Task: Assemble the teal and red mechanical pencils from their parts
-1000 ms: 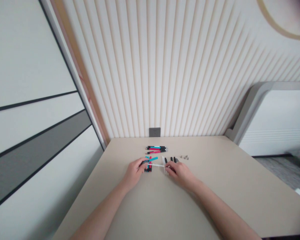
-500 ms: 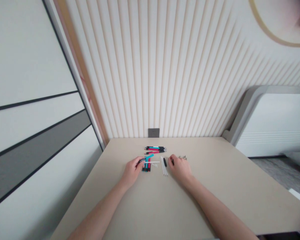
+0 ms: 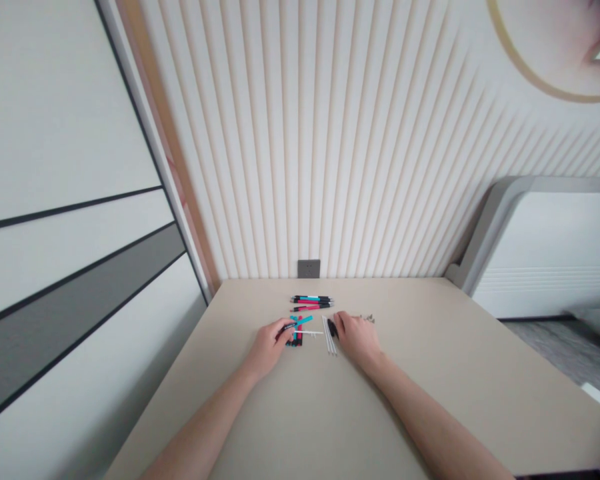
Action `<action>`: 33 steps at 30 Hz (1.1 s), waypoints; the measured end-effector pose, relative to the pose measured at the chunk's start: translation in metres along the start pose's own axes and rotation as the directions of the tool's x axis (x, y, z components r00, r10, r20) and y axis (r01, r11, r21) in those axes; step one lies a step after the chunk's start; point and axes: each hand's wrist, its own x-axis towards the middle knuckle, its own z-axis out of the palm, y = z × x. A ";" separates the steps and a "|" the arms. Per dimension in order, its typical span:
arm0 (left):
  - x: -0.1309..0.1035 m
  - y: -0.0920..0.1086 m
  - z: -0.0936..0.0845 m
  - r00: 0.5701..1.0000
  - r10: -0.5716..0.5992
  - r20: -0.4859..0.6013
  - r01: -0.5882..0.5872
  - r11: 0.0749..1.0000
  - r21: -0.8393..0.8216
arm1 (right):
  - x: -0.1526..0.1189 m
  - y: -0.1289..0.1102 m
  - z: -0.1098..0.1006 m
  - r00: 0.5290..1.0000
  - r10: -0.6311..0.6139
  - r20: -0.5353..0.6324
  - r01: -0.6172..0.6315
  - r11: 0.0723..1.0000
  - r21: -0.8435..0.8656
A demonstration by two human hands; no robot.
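Observation:
My left hand (image 3: 269, 345) is closed on a blue and black pen barrel (image 3: 303, 321), which points up to the right. A thin white refill (image 3: 309, 332) sticks out from the same fingers. Below them, partly covered by the hand, blue and red pen barrels (image 3: 300, 339) with black ends lie side by side. My right hand (image 3: 356, 337) rests on the table with bent fingers, its fingertips on a small black pen part (image 3: 333, 328). Just left of it lie several white refills (image 3: 329, 340). Tiny white pieces (image 3: 313, 335) sit between the hands.
Several whole pens (image 3: 312, 301) lie in a row at the back of the beige table (image 3: 300, 413). Small metallic pieces (image 3: 370, 319) are just beyond my right hand. A dark wall socket (image 3: 309, 269) is on the ribbed wall behind.
My right hand has moved slightly left, bringing the dark piece at its fingertips beside the black part on the table. The left hand has shifted slightly right with the barrel and refill.

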 end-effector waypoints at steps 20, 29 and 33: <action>-0.001 0.000 -0.002 1.000 0.007 -0.002 -0.007 1.000 0.006 | -0.021 0.006 0.000 0.986 -0.168 -0.004 0.168 0.985 0.030; 0.000 0.000 -0.002 1.000 0.008 0.007 -0.008 1.000 0.008 | -0.019 0.008 -0.002 0.994 -0.109 -0.012 0.110 0.993 0.051; 0.000 0.000 -0.002 1.000 0.007 0.014 -0.007 1.000 0.011 | -0.018 0.009 -0.002 0.995 -0.098 -0.023 0.099 0.993 0.067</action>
